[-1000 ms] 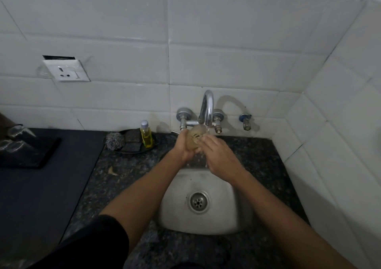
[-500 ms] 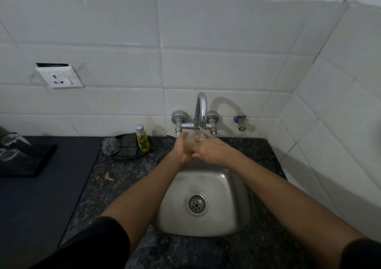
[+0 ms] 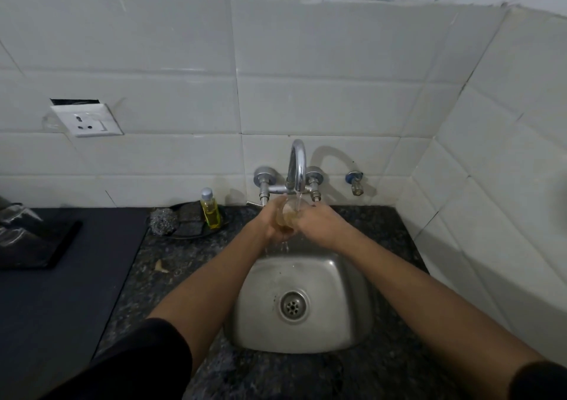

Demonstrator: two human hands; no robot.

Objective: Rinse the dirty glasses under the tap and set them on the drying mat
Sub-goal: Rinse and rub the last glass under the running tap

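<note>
A clear glass with brownish liquid in it sits upright between both my hands, right under the chrome tap. Water runs from the spout into the glass and drips down into the steel sink. My left hand wraps the glass from the left. My right hand holds it from the right, covering most of that side. A dark drying mat lies on the counter at the left, with clear glassware at its far left edge.
A yellow soap bottle, a steel scrubber and a dark sponge sit on a dish left of the tap. A second small valve juts from the wall. White tiled walls close the back and right. A socket hangs at left.
The glass has gone from tilted with its mouth toward me to upright under the running stream. My hands stay around it, and water now spills over into the sink.
</note>
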